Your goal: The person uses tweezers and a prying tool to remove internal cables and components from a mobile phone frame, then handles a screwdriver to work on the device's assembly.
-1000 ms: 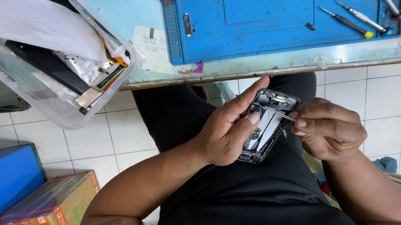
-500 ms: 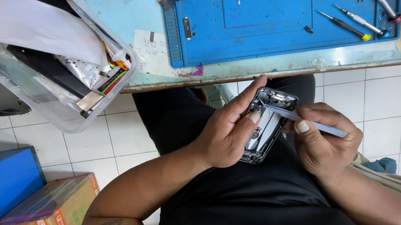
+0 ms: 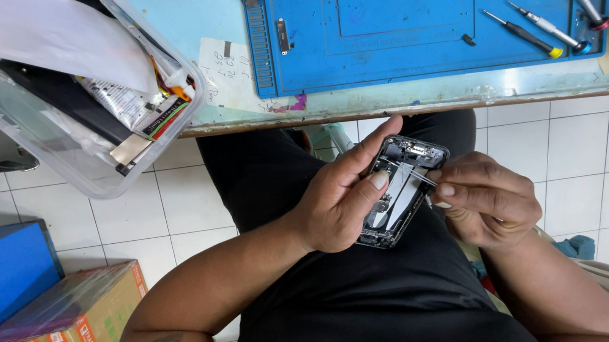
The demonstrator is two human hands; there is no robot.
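While the left hand [image 3: 339, 209] grips the opened phone [image 3: 401, 190], the right hand [image 3: 490, 199] pinches tweezers [image 3: 418, 176] just beyond its fingertips.

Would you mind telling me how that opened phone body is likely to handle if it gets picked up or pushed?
The opened phone body probably stays stiff: it looks like a rigid dark frame, held in the left hand. It is likely fragile inside, since small parts lie exposed where the right hand works a thin tool. Flat-backed, it should slide rather than roll.
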